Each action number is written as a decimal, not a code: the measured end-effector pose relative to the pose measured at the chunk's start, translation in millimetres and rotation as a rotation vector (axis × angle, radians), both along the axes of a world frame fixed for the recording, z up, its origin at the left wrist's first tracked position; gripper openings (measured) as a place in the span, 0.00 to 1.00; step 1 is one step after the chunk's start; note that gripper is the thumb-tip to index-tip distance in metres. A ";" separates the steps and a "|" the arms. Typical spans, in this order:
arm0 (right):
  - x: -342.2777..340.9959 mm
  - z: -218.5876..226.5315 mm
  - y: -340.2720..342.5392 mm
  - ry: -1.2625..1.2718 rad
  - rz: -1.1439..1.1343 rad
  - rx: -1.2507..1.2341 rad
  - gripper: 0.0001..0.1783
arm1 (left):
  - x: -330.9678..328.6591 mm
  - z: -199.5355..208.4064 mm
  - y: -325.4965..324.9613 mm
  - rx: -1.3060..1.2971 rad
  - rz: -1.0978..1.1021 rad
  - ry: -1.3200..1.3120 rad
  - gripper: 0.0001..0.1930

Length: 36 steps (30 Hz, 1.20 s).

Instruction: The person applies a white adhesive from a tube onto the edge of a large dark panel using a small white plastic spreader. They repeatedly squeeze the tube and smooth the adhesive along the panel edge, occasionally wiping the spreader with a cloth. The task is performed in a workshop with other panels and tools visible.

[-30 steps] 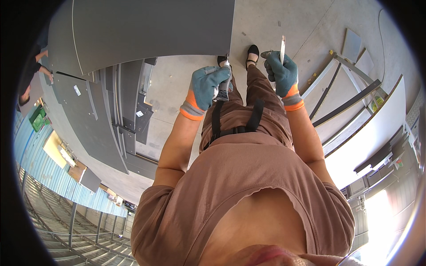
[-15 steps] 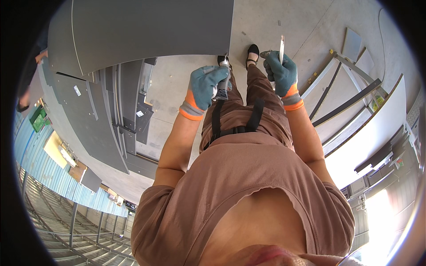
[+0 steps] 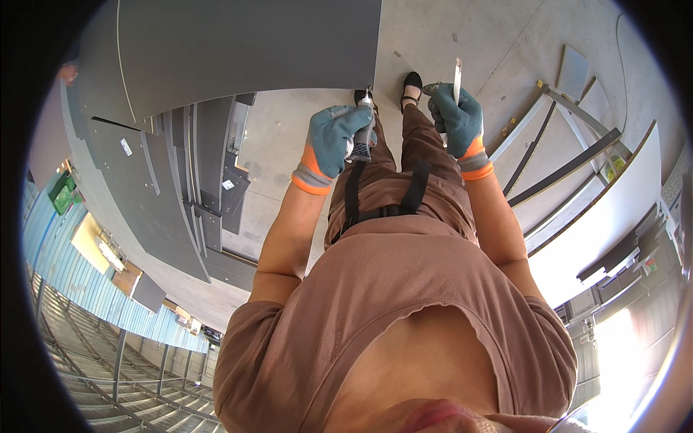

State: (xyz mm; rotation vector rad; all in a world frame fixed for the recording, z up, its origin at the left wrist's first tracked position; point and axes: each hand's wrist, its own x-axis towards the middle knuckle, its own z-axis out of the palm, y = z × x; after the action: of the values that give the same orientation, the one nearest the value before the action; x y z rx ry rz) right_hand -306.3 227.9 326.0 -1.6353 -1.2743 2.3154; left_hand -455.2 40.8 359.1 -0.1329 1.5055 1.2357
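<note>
Both of my hands wear blue-green gloves with orange and grey cuffs. My left hand (image 3: 336, 135) is closed around a small grey squeeze tube (image 3: 363, 148), whose pale narrow neck points up toward the dark panel. Between the fingers of my right hand (image 3: 458, 121) stands a thin white flat stick (image 3: 458, 78) with a darkened tip. A small dark grey-brown lump (image 3: 431, 89) juts out at the left of that hand; I cannot tell what it is. The large dark grey panel (image 3: 260, 47) lies ahead, its right corner just beyond the tube's tip.
Several dark boards (image 3: 166, 180) are stacked to the left under and beside the panel. A metal-and-board frame (image 3: 570, 151) stands on the right next to a white curved-looking board (image 3: 613, 209). Small scraps dot the concrete floor (image 3: 505, 43). Another person's hand (image 3: 68, 73) shows at the far left.
My hands stay nearly still, still holding the tube and the stick. At the far left, the other person has moved mostly out of view.
</note>
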 end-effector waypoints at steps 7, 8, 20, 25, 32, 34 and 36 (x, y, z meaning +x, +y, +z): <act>-0.3 -0.2 -1.8 0.004 -0.009 -0.007 0.14 | 2.5 -0.9 -0.2 0.033 -0.041 0.055 0.13; -0.1 0.2 -1.8 0.008 -0.008 -0.007 0.14 | 2.9 -1.5 -0.7 0.038 -0.059 0.070 0.13; 4.2 -8.2 -3.3 0.044 0.015 -0.001 0.13 | 3.3 6.4 8.0 -0.046 0.001 -0.005 0.14; -0.8 -0.1 -4.6 0.041 0.010 -0.009 0.12 | 4.2 6.9 6.3 -0.032 0.003 0.007 0.14; -3.5 3.6 -3.7 0.084 0.044 0.044 0.11 | 4.5 -3.6 -9.7 0.146 -0.286 0.401 0.09; -5.1 4.7 -4.6 0.107 0.031 0.056 0.11 | 5.4 -5.6 -13.2 0.118 -0.353 0.473 0.09; -7.9 7.1 -4.9 0.122 0.005 0.055 0.11 | 5.8 -5.0 -13.6 0.092 -0.353 0.454 0.10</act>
State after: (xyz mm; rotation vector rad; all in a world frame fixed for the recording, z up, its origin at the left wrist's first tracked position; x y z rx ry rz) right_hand -314.1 223.0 333.1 -1.4515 -1.3052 2.3202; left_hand -449.4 27.2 354.1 0.4861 1.7591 1.0855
